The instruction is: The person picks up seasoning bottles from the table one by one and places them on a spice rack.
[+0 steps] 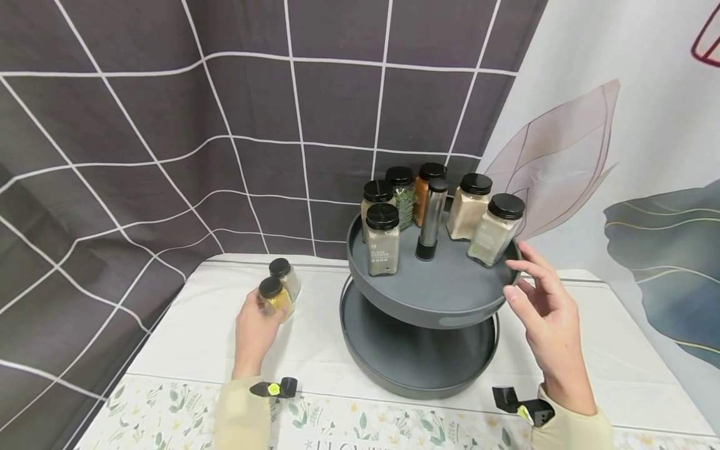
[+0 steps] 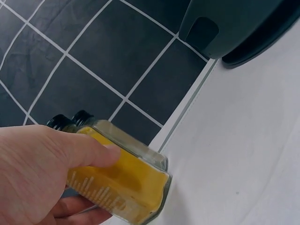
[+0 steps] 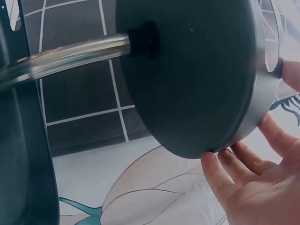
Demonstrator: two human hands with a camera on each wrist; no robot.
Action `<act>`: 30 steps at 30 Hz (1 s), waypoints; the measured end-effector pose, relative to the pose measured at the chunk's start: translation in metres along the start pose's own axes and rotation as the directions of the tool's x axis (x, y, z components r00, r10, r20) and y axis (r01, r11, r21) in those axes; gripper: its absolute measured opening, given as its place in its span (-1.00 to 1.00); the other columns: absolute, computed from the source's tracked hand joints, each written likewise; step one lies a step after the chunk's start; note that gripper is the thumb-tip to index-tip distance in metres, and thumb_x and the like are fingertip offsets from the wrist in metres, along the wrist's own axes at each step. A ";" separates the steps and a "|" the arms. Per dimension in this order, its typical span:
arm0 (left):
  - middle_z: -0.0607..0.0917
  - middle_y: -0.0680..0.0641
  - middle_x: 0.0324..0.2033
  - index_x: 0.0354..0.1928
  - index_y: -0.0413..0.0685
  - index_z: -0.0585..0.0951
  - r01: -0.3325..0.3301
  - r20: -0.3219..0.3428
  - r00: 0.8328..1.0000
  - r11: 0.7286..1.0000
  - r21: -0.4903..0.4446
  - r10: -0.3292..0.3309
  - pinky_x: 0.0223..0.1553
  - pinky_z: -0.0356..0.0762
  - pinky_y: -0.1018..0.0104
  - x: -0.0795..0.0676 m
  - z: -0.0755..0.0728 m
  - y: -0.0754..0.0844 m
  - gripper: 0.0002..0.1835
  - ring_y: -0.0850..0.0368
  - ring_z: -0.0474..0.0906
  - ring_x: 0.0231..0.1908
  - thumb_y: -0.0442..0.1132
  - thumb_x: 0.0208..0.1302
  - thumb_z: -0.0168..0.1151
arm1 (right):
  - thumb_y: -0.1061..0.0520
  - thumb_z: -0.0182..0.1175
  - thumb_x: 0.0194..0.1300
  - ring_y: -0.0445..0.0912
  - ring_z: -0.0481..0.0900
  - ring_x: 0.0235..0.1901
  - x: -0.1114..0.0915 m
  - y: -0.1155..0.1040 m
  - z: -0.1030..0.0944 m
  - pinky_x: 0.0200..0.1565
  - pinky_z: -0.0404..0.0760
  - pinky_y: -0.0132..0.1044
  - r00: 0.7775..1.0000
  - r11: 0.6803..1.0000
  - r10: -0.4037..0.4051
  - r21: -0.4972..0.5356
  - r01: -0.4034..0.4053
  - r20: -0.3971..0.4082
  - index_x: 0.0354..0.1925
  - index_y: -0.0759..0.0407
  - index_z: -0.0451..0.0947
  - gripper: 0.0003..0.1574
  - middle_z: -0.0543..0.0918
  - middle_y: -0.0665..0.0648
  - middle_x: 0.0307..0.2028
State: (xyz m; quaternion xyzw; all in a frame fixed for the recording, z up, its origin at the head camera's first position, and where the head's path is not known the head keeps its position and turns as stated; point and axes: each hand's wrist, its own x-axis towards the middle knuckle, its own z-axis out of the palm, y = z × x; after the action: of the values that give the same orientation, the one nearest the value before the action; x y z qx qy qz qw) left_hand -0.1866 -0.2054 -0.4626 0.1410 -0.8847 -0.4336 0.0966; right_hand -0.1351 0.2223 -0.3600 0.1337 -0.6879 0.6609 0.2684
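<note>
My left hand [image 1: 253, 331] grips a small glass spice jar [image 1: 275, 299] of yellow powder with a black lid, tilted just above or against the white surface. Right behind it stands a second black-lidded jar [image 1: 288, 278] with pale contents. At the right, my right hand [image 1: 554, 325] holds the rim of the upper tray of a grey two-tier turntable [image 1: 433, 300]; some fingertips [image 3: 211, 164] touch its lower edge. On that tray are several spice jars, among them a black pepper jar [image 1: 384, 244] and a jar tilted at the right [image 1: 492, 234].
The lower tray [image 1: 419, 356] sits under the upper one, joined by a metal post [image 1: 432, 219]. A dark gridded curtain [image 1: 253, 125] hangs behind. White cloth [image 1: 191, 325] covers the table, with a floral printed strip [image 1: 169, 406] along the front.
</note>
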 end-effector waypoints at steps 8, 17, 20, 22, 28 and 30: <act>0.44 -0.44 0.28 0.44 -0.35 0.24 -0.009 0.010 1.000 1.000 0.004 0.009 0.30 0.29 -0.30 0.000 -0.002 -0.001 -0.24 -0.35 0.38 0.29 -0.17 0.32 0.32 | 0.54 0.14 0.25 0.00 0.17 0.48 -0.002 -0.001 0.000 0.23 0.37 -0.45 1.000 1.000 0.018 0.000 -0.018 -0.002 0.19 0.50 0.49 -0.49 0.32 0.19 0.45; 0.47 -0.46 0.25 0.42 -0.34 0.27 -0.024 0.000 1.000 1.000 0.016 0.024 0.33 0.26 -0.29 0.000 -0.003 -0.001 -0.28 -0.37 0.40 0.28 -0.17 0.34 0.31 | 0.58 0.14 0.19 0.02 0.17 0.48 -0.001 0.002 0.000 0.24 0.37 -0.43 1.000 0.998 -0.011 0.058 0.010 0.009 0.10 0.54 0.50 -0.53 0.32 0.22 0.44; 0.49 -0.45 0.24 0.40 -0.34 0.29 -0.029 -0.012 0.999 0.999 0.013 0.030 0.31 0.28 -0.30 0.000 -0.003 -0.001 -0.29 -0.36 0.42 0.27 -0.17 0.34 0.32 | 0.59 0.14 0.18 0.03 0.15 0.48 -0.001 0.003 0.000 0.25 0.38 -0.43 1.000 0.997 -0.016 0.072 0.015 0.009 0.07 0.55 0.50 -0.56 0.32 0.23 0.44; 0.50 -0.44 0.23 0.40 -0.33 0.30 -0.031 -0.016 0.999 0.999 0.012 0.031 0.30 0.29 -0.30 0.000 -0.002 -0.001 -0.30 -0.36 0.42 0.26 -0.17 0.34 0.31 | 0.60 0.14 0.17 0.04 0.15 0.48 -0.001 0.003 0.000 0.24 0.38 -0.43 1.000 0.997 -0.021 0.076 0.020 0.008 0.05 0.55 0.51 -0.57 0.31 0.23 0.44; 0.50 -0.43 0.23 0.41 -0.32 0.30 -0.018 -0.021 1.000 1.000 0.018 0.019 0.28 0.32 -0.30 0.002 -0.002 -0.003 -0.30 -0.35 0.43 0.26 -0.16 0.34 0.31 | 0.61 0.14 0.16 0.05 0.15 0.47 -0.002 0.004 0.001 0.24 0.40 -0.43 0.999 0.996 -0.038 0.083 0.037 0.017 0.04 0.57 0.50 -0.57 0.31 0.26 0.43; 0.51 -0.43 0.22 0.40 -0.32 0.30 -0.013 -0.027 1.000 1.000 0.020 0.014 0.27 0.33 -0.30 0.001 -0.003 -0.003 -0.30 -0.36 0.44 0.25 -0.16 0.34 0.32 | 0.61 0.14 0.16 0.05 0.15 0.47 -0.001 0.004 0.001 0.24 0.40 -0.44 0.999 0.996 -0.037 0.081 0.035 0.019 0.03 0.57 0.50 -0.58 0.30 0.25 0.43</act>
State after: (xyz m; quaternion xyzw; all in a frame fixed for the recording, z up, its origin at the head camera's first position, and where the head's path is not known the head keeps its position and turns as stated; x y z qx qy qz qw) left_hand -0.1866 -0.2099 -0.4630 0.1419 -0.8885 -0.4222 0.1103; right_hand -0.1365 0.2217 -0.3644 0.1634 -0.6609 0.6818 0.2675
